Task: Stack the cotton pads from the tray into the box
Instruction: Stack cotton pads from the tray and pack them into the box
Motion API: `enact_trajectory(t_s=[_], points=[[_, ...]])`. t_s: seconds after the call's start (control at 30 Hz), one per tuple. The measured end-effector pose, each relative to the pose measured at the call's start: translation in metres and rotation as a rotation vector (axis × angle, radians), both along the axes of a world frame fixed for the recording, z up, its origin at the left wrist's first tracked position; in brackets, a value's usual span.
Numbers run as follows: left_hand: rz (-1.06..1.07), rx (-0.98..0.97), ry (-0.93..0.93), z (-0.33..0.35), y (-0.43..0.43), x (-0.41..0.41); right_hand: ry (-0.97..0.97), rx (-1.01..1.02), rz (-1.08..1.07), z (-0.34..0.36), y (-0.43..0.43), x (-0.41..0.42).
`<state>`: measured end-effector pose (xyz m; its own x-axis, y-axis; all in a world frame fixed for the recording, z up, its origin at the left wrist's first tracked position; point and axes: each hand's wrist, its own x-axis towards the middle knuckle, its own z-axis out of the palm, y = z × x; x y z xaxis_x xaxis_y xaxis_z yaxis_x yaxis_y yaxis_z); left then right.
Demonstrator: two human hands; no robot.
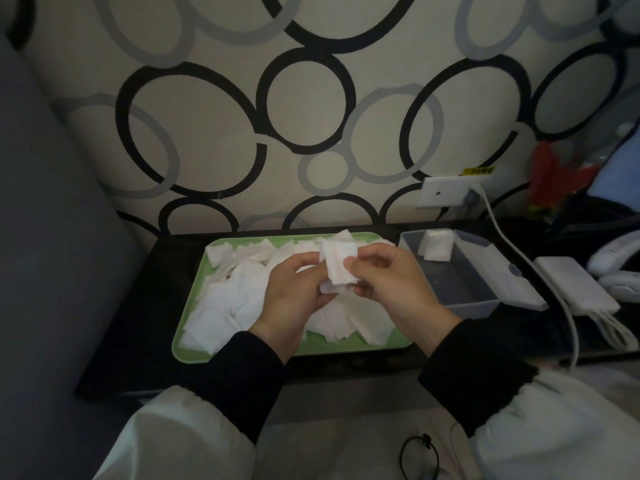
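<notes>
Pinching a small bundle of cotton pads point(341, 268) above the green tray point(388, 342), I have my left hand point(294, 292) curled round its lower edge, while my right hand point(391, 282) grips its right side between thumb and fingers. Loose pads point(221, 306) lie heaped across most of the tray beneath. At 3 o'clock from the tray, just beside it on the black table point(138, 341), stands the clear box point(464, 284). It holds one short stack of pads point(437, 245) at its 11 o'clock corner. Its lid point(502, 268) lies open at 3 o'clock.
</notes>
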<state>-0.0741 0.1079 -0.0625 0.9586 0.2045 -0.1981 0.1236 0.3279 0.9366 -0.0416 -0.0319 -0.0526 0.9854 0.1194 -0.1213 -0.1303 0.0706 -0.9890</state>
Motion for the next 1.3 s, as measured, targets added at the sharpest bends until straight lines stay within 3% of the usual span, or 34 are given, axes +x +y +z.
enact_trajectory(t_s=[0.1, 0.23, 0.37, 0.53, 0.63, 0.73, 0.97, 1.07, 1.3], points=[[-0.019, -0.005, 0.010, 0.005, -0.007, -0.002, -0.032, -0.110, -0.021, 0.003, -0.006, -0.003], [-0.069, 0.127, -0.068, 0.006, -0.022, -0.004, -0.138, -0.374, -0.096, 0.000, -0.024, -0.003], [-0.164, 0.290, -0.125, 0.004, -0.045, 0.004, -0.268, -0.445, 0.100, 0.021, -0.062, 0.006], [-0.171, 0.410, -0.169, -0.001, -0.084, 0.023, -0.356, -0.731, 0.221, 0.035, -0.120, 0.035], [-0.134, 0.425, -0.144, -0.009, -0.105, 0.038, -0.374, -0.822, 0.119, 0.039, -0.159, 0.065], [-0.122, 0.589, -0.150, -0.018, -0.117, 0.052, -0.377, -0.976, 0.059, 0.036, -0.183, 0.094], [-0.283, 0.831, -0.089, -0.029, -0.130, 0.069, -0.320, -1.206, 0.203, 0.012, -0.166, 0.145], [-0.300, 0.859, -0.079, -0.033, -0.130, 0.071, -0.311, -1.376, 0.228, 0.006, -0.162, 0.158], [-0.314, 0.852, -0.099, -0.036, -0.128, 0.069, -0.316, -1.525, 0.182, -0.009, -0.150, 0.162]])
